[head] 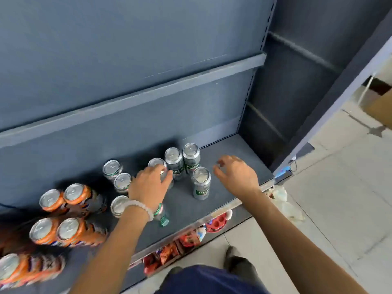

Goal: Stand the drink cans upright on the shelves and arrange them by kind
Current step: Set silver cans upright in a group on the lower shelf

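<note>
Grey cans [201,183] stand upright at the right of the shelf [233,149], orange ones [70,230] grouped left, so sorted by kind; left hand [150,183] curls round a grey can, probably nudging it over, right hand [235,175] hovers loose, holding nothing

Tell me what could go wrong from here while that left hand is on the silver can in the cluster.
The left hand grips a silver can packed against two upright neighbours; pulling it out could topple them. The forearm crosses over a can near the shelf's front edge, so a brush might roll it off. The right hand hovers open beside a lone can and could bump it.
</note>
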